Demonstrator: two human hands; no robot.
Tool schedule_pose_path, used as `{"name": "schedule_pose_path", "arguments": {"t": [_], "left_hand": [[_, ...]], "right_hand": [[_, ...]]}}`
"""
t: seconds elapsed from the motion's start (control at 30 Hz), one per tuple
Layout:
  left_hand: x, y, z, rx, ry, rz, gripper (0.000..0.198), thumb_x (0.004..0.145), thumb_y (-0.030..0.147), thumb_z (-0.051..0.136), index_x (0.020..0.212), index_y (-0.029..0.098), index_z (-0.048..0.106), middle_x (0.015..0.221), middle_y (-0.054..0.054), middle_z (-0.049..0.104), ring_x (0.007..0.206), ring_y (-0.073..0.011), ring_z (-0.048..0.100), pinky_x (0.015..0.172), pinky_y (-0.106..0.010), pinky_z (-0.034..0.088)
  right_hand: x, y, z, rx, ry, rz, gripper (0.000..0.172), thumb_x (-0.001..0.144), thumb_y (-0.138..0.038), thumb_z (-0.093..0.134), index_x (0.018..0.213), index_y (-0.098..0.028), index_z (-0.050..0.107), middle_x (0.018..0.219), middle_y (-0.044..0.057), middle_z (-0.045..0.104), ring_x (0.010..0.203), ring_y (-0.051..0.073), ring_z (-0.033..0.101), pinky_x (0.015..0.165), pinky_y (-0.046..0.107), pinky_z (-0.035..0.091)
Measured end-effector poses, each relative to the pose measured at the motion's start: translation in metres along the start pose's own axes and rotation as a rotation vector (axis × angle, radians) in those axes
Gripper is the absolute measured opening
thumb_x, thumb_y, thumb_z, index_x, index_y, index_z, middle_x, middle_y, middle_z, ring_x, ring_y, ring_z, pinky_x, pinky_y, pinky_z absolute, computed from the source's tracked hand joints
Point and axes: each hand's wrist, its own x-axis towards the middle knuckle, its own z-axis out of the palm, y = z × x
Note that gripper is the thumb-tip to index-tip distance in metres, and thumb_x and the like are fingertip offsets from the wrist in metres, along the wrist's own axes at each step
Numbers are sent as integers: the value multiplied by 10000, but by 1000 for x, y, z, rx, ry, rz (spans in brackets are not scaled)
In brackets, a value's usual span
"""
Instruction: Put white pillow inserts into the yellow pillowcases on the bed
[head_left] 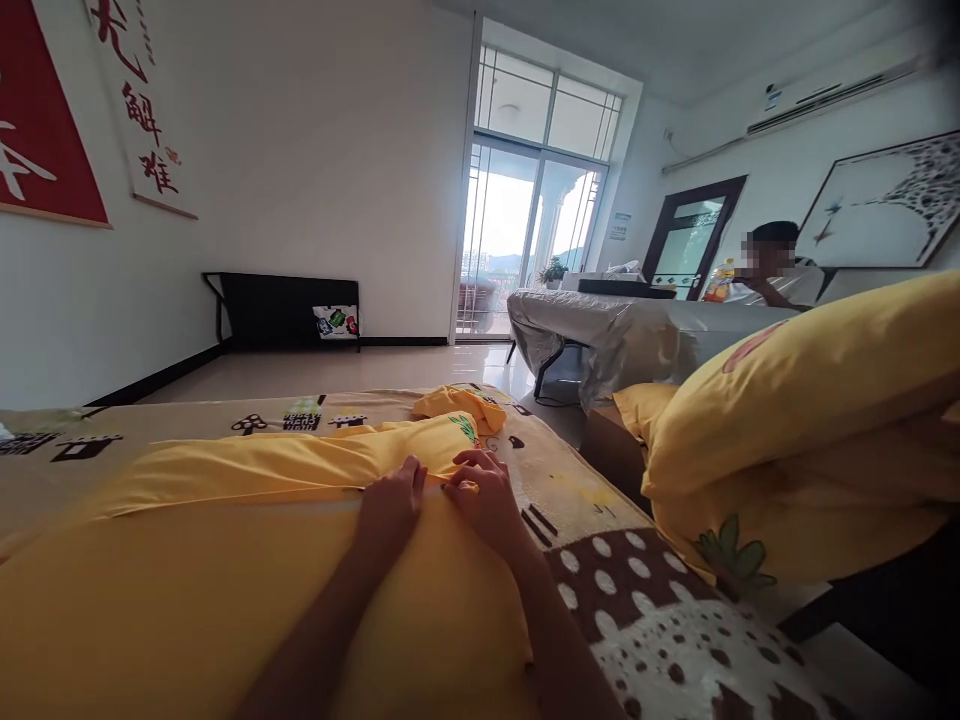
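Observation:
A large yellow pillow in a yellow pillowcase (225, 590) fills the near left, lying on a patterned blanket (555, 480). Along its far side runs a long edge or seam, with a looser yellow fold (255, 465) beyond it. My left hand (396, 492) is closed, pinching the pillowcase at this edge. Close beside it, my right hand (481, 485) pinches the same edge with thumb and fingers, the other fingers bent. A green leaf print (463, 428) shows just past my right hand. Whatever lies between my fingertips besides cloth is too small to make out.
Several yellow pillows (810, 400) are piled at the right. Behind them a person (780, 265) sits by a plastic-covered table (577, 308). A black folded panel (285, 312) leans at the far wall, left of the glass door (525, 230).

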Motion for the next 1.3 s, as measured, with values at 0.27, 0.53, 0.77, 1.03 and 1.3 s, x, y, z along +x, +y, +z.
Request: {"name": "schedule_pose_path", "arguments": {"t": [0.27, 0.53, 0.77, 1.03, 1.3], "left_hand": [[16, 32, -14, 82, -33, 150, 230, 835, 125, 395, 961, 151, 586, 1011, -125, 615, 995, -269, 556, 818, -375, 402], [34, 31, 11, -43, -66, 17, 241, 938, 251, 299, 953, 169, 525, 875, -74, 675, 803, -199, 646, 621, -280, 389], [28, 29, 18, -68, -72, 23, 263, 947, 273, 248, 961, 168, 489, 816, -95, 676, 780, -226, 663, 586, -284, 373], [20, 26, 14, -103, -86, 111, 172, 863, 339, 438, 901, 207, 540, 826, -46, 690, 797, -207, 653, 625, -273, 388], [14, 25, 13, -108, -89, 156, 248, 919, 308, 343, 882, 218, 571, 861, -31, 705, 802, -177, 659, 602, -262, 350]], "right_hand": [[1, 3, -1, 44, 64, -22, 138, 697, -101, 683, 630, -222, 678, 979, 18, 643, 876, 176, 560, 840, 360, 352], [1, 5, 1, 20, 53, 5, 143, 722, -114, 667, 655, -237, 692, 962, 15, 649, 878, 178, 569, 832, 350, 364], [2, 19, 6, 126, 108, 164, 135, 660, -82, 613, 590, -196, 593, 922, 41, 658, 974, 205, 582, 881, 341, 413], [3, 51, 2, 364, -97, 264, 134, 705, -295, 638, 644, -178, 656, 928, 63, 676, 859, 192, 631, 655, 264, 476], [1, 21, -2, 222, -67, 161, 122, 702, -214, 609, 584, -182, 600, 887, 46, 660, 823, 167, 627, 653, 253, 463]]}}
